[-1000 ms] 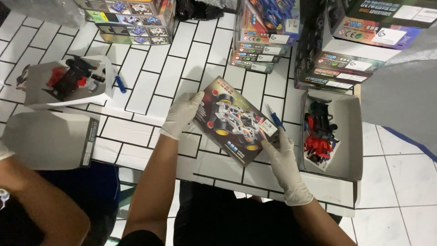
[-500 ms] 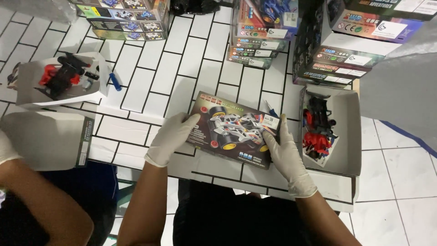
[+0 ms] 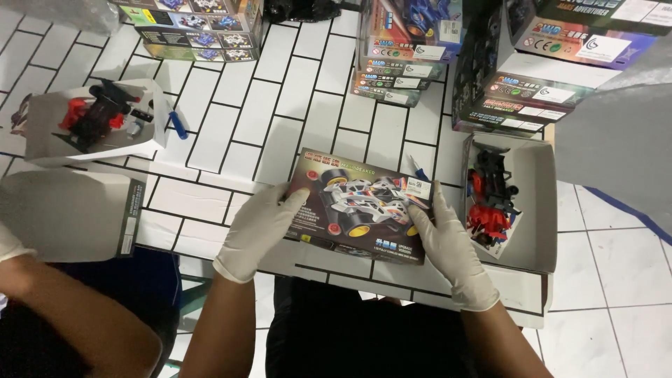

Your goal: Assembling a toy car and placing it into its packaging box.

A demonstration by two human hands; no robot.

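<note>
On the white tiled table (image 3: 231, 133), right in front of the person, a flat toy car box (image 3: 360, 205) lies face up. Both hands wear white gloves. The left hand (image 3: 257, 227) comes in from below, fingers loosely together, gripping the box's left edge with the thumb on top. The right hand (image 3: 448, 245) mirrors that on the right edge. Just beside it sits an open white tray (image 3: 535, 210) with red and black car parts (image 3: 490, 199).
</note>
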